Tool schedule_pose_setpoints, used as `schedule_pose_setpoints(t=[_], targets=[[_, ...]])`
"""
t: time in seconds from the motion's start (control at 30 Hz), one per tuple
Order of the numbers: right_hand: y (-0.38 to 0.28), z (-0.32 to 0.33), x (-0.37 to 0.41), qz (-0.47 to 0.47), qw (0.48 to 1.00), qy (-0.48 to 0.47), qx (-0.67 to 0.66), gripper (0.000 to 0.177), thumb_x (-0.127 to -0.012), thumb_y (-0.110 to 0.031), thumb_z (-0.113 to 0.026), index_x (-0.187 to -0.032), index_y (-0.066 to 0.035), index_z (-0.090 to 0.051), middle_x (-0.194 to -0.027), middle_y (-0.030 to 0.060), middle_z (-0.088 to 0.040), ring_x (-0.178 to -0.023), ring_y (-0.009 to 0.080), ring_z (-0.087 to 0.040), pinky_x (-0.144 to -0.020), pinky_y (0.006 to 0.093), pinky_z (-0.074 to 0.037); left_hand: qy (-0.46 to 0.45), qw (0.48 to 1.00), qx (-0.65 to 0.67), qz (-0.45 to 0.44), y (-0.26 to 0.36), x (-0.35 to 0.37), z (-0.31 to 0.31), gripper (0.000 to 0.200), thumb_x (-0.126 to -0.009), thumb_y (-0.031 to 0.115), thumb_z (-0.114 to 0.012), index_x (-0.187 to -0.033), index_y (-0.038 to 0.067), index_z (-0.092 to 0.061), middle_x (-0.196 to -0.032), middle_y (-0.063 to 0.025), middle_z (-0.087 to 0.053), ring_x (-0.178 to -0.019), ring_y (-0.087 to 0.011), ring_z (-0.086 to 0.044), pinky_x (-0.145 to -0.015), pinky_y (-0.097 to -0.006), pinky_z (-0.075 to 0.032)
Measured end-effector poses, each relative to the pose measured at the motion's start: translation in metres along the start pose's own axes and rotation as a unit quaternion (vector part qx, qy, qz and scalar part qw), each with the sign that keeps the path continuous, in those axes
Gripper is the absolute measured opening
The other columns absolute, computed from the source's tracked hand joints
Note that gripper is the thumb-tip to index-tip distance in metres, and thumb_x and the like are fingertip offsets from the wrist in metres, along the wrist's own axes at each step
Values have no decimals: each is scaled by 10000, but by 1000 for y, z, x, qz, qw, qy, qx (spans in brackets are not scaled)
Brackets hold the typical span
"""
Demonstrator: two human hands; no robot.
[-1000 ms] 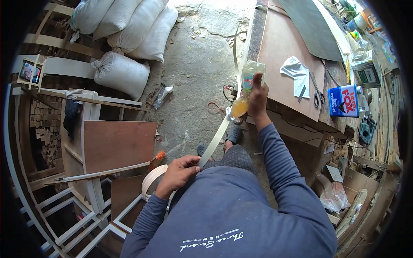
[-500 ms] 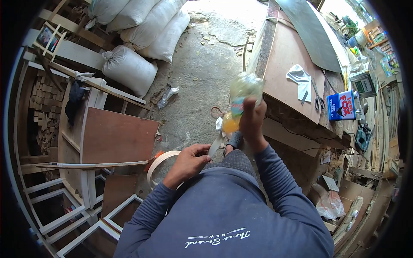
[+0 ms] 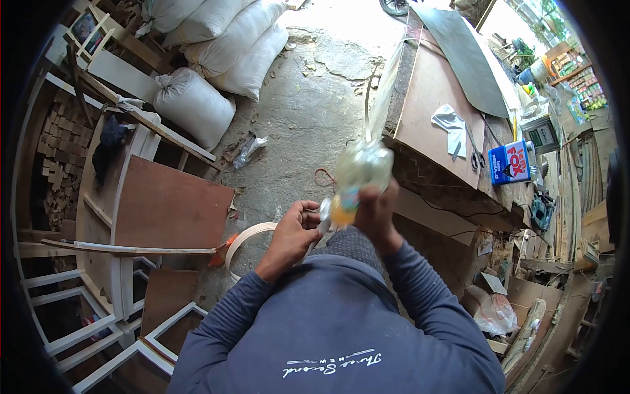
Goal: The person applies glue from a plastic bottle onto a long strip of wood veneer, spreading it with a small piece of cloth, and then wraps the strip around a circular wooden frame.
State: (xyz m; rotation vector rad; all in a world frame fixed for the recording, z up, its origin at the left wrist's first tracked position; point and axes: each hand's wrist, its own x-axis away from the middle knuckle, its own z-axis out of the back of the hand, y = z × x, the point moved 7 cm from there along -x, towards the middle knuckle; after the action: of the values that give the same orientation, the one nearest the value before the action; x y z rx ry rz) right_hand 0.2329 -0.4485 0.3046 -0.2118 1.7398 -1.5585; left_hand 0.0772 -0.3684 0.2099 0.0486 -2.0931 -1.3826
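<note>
My right hand (image 3: 377, 213) grips a clear plastic bottle (image 3: 365, 164) with a coloured label and yellow-orange contents at its lower end. The bottle leans toward my left hand and is smeared by motion. Between the thumb and fingers of my left hand (image 3: 296, 230) is a pale flat strip (image 3: 323, 225), close beside the bottle's lower end. Behind the bottle, a long thin strip (image 3: 368, 105) runs up along the bench side; whether it joins the held piece is hidden. A coil of pale banding (image 3: 229, 257) lies left of my left hand.
At right, a bench (image 3: 420, 118) carries a white cloth (image 3: 453, 128), scissors (image 3: 475, 150) and a blue can (image 3: 509, 163). White sacks (image 3: 197, 108) are stacked at upper left. A brown panel (image 3: 170, 203) and white frames (image 3: 85, 315) stand at left.
The bottle in my right hand has moved down and left, closer to the strip. My left hand has shifted slightly up and right, still pinching the strip. The view has moved a little.
</note>
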Motion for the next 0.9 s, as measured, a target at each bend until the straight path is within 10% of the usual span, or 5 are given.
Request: schedule_pose_setpoints(t=[0.2, 0.47, 0.6, 0.8, 0.9], targets=[[8, 10, -27, -50, 991, 92, -79, 553, -959, -490, -622, -1040, 57, -605, -811, 78, -672, -717, 116, -657, -595, 274, -522, 7, 999, -29, -12, -1, 7, 6, 524, -810, -124, -654, -1274, -12, -437, -1119, -106, -596, -973, -149, -624, -823, -275, -553], [20, 13, -15, 21, 991, 20, 131, 621, -951, -585, -592, -988, 34, -623, -771, 88, -682, -704, 172, -672, -621, 325, -519, 30, 999, -6, -14, -8, 5, 13, 499, -802, -119, -660, -1247, -16, -458, -1102, -102, -613, -995, -158, -623, -853, -284, -553], [45, 88, -33, -54, 965, 229, 112, 523, -963, -475, -650, -1100, 29, -628, -890, 93, -701, -761, 161, -664, -680, 313, -529, 40, 998, 1, -46, -11, -9, 22, 468, -786, -120, -664, -1213, -16, -504, -1091, -86, -625, -1001, -161, -621, -880, -293, -540], [63, 65, 4, -174, 984, -23, -11, 634, -828, -206, -834, -1319, -7, -487, -1109, 74, -627, -967, 149, -617, -847, 281, -511, 78, 993, 36, -80, -15, -84, 28, 504, -778, -118, -703, -1226, -2, -502, -1021, -59, -595, -951, -172, -615, -824, -299, -553], [58, 27, 22, -157, 958, -178, 160, 627, -769, -201, -868, -1249, -15, -511, -1052, 129, -671, -937, 190, -668, -802, 342, -537, 64, 995, 44, -56, 7, -114, 8, 531, -769, -89, -747, -1227, -28, -484, -998, -63, -585, -894, -167, -618, -772, -293, -561]])
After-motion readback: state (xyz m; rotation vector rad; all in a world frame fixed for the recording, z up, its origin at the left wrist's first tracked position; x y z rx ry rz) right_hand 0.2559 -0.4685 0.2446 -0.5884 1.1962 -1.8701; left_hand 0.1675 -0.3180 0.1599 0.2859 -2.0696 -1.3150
